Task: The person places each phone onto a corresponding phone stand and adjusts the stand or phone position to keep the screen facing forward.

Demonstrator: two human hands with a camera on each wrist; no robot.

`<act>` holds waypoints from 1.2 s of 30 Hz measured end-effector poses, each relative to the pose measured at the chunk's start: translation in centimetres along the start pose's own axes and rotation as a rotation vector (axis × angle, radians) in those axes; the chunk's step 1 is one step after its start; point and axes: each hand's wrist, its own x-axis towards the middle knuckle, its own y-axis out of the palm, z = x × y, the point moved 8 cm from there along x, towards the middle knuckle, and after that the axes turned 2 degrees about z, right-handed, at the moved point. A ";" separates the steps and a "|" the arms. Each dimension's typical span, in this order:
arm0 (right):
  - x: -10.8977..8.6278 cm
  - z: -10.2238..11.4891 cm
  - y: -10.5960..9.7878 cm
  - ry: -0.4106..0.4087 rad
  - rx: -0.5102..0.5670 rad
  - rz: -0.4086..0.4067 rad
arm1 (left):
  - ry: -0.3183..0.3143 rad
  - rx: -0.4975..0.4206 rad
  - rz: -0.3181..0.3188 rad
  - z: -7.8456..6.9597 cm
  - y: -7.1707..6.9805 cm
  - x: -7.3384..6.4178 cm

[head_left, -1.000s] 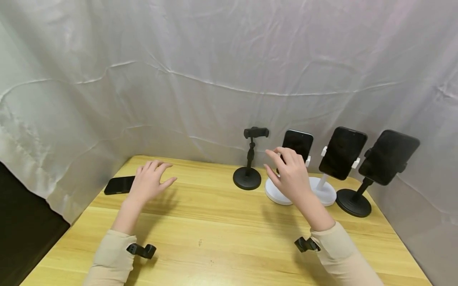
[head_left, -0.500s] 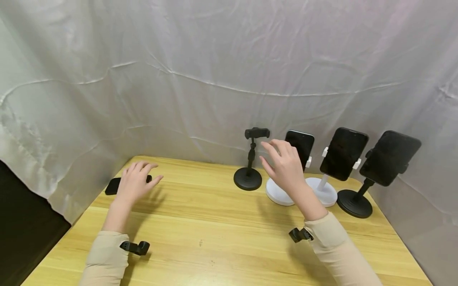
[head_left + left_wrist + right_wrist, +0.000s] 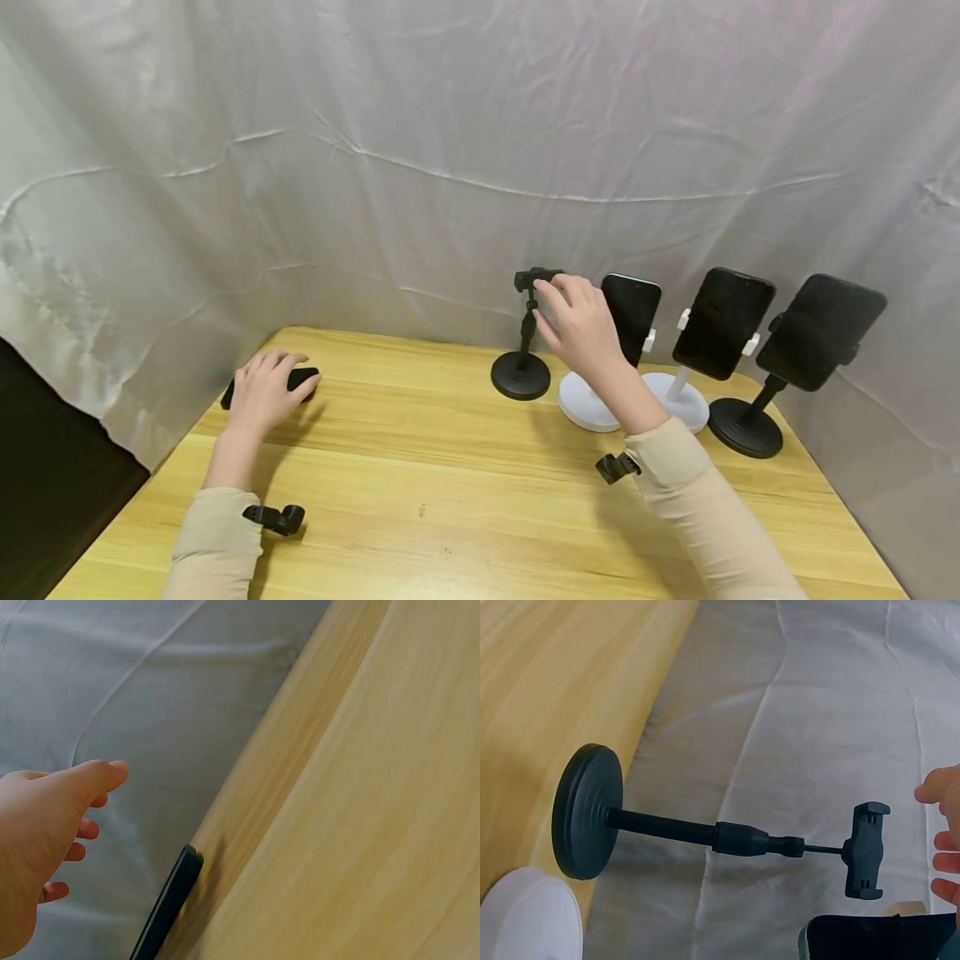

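My left hand (image 3: 262, 392) is over a black smartphone (image 3: 302, 377) lying flat near the table's left back corner. In the left wrist view the fingers are spread a little above the phone's edge (image 3: 169, 900), apart from it and holding nothing. My right hand (image 3: 585, 327) hovers close to the clamp of a black phone stand (image 3: 521, 375), fingers loosely bent. Seen from the right wrist, a gap separates that hand (image 3: 949, 825) from the stand's clamp (image 3: 865, 851), which has no phone in it.
Right of the black stand, a phone (image 3: 632, 312) sits in a white stand (image 3: 588, 408) behind my right hand. Farther right, another white stand (image 3: 678, 404) and a black stand (image 3: 745, 427) each bear a phone. A grey curtain (image 3: 420, 167) hangs behind the wooden table (image 3: 420, 475).
My left hand has moved left and down over the phone. The right hand has shifted left and up, toward the black stand's clamp.
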 end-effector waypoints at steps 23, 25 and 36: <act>2.7 -1.1 3.0 0.123 -0.303 0.055 | -0.128 -0.045 0.059 4.4 0.6 -1.4; 2.8 -1.3 3.4 0.143 -0.304 0.084 | -0.131 -0.048 0.060 4.4 0.6 -1.4; 2.5 -2.6 4.8 0.285 -0.310 0.268 | -0.148 -0.048 0.076 4.5 0.7 -1.6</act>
